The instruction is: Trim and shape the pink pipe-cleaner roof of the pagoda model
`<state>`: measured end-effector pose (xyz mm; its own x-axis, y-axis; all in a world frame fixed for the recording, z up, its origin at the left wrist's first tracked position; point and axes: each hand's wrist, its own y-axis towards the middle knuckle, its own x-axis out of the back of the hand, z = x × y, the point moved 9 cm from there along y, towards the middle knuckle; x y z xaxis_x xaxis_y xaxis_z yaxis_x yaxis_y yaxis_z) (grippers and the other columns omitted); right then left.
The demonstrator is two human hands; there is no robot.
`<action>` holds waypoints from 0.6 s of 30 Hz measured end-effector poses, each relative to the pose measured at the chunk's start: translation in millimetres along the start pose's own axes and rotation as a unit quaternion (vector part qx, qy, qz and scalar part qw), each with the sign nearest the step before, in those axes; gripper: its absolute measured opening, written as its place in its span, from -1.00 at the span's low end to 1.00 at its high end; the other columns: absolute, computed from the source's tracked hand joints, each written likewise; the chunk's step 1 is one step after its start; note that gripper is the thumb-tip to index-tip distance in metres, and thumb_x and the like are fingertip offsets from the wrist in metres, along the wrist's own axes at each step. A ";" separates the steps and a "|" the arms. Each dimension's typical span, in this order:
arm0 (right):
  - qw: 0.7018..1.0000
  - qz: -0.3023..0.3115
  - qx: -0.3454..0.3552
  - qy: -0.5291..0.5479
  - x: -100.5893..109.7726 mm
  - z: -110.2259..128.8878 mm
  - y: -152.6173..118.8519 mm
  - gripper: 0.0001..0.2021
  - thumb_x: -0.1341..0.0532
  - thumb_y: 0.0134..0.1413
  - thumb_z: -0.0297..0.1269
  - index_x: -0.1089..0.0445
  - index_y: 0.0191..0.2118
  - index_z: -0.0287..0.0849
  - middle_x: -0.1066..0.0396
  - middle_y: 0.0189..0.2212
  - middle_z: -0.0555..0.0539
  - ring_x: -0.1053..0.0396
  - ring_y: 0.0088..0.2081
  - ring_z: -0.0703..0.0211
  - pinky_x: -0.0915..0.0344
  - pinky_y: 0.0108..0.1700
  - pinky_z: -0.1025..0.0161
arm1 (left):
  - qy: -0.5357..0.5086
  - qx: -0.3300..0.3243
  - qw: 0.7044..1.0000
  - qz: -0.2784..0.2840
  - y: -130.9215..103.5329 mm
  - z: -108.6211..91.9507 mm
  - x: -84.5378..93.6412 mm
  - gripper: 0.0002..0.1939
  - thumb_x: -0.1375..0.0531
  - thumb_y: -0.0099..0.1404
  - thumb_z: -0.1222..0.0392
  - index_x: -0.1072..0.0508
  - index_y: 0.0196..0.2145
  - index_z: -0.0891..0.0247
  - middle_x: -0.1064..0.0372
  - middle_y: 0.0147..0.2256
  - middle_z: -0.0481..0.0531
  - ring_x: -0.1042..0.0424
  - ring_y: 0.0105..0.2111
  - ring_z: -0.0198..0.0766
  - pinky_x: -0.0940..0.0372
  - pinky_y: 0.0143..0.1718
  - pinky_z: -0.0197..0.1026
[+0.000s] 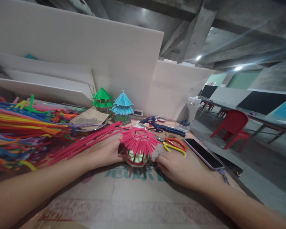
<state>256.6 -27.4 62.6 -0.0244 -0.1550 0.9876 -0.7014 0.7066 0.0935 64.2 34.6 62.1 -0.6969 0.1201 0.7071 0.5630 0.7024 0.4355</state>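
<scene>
"How far has the pink pavilion (139, 143) got?"

"It sits on the printed board (124, 197), between the two hands. Base, posts and one fringed tier are on, and spokes show across the open middle of its roof. The blue pavilion (122, 106), at its eleven o'clock, has two tiers and a peak; so does the green pavilion (102, 98), between ten and eleven. The pink one has neither a second tier nor a peak."

"And the hands?"

"The left hand (107, 151) touches the base from nine o'clock; its far fingers are hidden, so its grip cannot be told. The right hand (173, 165) lies just beside the base at four o'clock, fingers curled in. Whether it pinches anything cannot be told."

"What else is unclear?"

"The view is soft there, so the dark patch by the left fingers may be shadow or an object. The forearms run out of frame, and the pink strips (85, 140), at nine o'clock, are partly covered."
</scene>
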 end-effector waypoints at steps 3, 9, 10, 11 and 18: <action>0.997 -0.063 0.052 -0.008 -3.1 11.1 -0.1 -0.75 -0.07 0.39 -0.49 -0.51 -0.19 -0.22 -0.56 -0.34 -0.19 -0.45 -0.30 0.05 -0.28 -0.25 0.19 | 0.023 0.006 1.000 0.007 -1.7 -2.7 0.7 -0.60 -0.38 0.27 -0.10 -0.57 -0.04 0.17 -0.59 -0.18 0.09 -0.54 -0.07 0.03 -0.43 -0.07 -0.10; 0.988 -0.117 0.060 0.084 -0.4 2.1 -1.1 -0.74 -0.02 0.46 -0.43 -0.47 -0.13 -0.20 -0.52 -0.28 -0.20 -0.43 -0.25 0.05 -0.35 -0.18 0.19 | 0.053 0.011 0.999 0.009 -5.2 3.3 -2.2 -0.65 -0.30 0.35 -0.17 -0.58 -0.24 0.20 -0.55 -0.19 0.09 -0.51 -0.10 0.02 -0.39 -0.06 -0.06; 0.987 -0.116 0.056 0.097 0.1 0.7 -0.6 -0.74 -0.01 0.47 -0.43 -0.46 -0.13 -0.19 -0.52 -0.26 -0.20 -0.44 -0.24 0.05 -0.37 -0.17 0.18 | 0.055 0.019 0.997 -0.048 -5.9 9.6 6.5 -0.66 -0.27 0.37 -0.14 -0.57 -0.24 0.21 -0.54 -0.15 0.12 -0.49 -0.09 0.02 -0.38 -0.05 -0.03; 0.986 -0.113 0.051 0.108 0.4 -0.3 0.0 -0.74 0.00 0.47 -0.42 -0.45 -0.14 -0.19 -0.52 -0.25 -0.21 -0.44 -0.23 0.04 -0.38 -0.15 0.17 | 0.066 0.038 0.991 -0.113 -8.3 18.2 16.8 -0.67 -0.28 0.35 -0.12 -0.56 -0.29 0.23 -0.52 -0.11 0.17 -0.47 -0.05 0.07 -0.37 0.02 0.03; 0.980 -0.123 0.022 0.152 -0.7 -8.3 0.1 -0.76 -0.02 0.44 -0.40 -0.45 -0.10 -0.16 -0.56 -0.23 -0.22 -0.49 -0.20 0.01 -0.45 -0.13 0.12 | -0.027 0.107 0.984 -0.138 -10.8 62.5 14.7 -0.63 -0.35 0.27 -0.17 -0.51 -0.25 0.21 -0.54 -0.17 0.14 -0.54 -0.08 0.07 -0.44 0.06 0.08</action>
<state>262.5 -21.5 63.0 0.3580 -0.0984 0.9285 -0.6895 0.6428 0.3339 20.1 72.6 33.0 -0.8357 -0.0636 0.5455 0.2466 0.8441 0.4761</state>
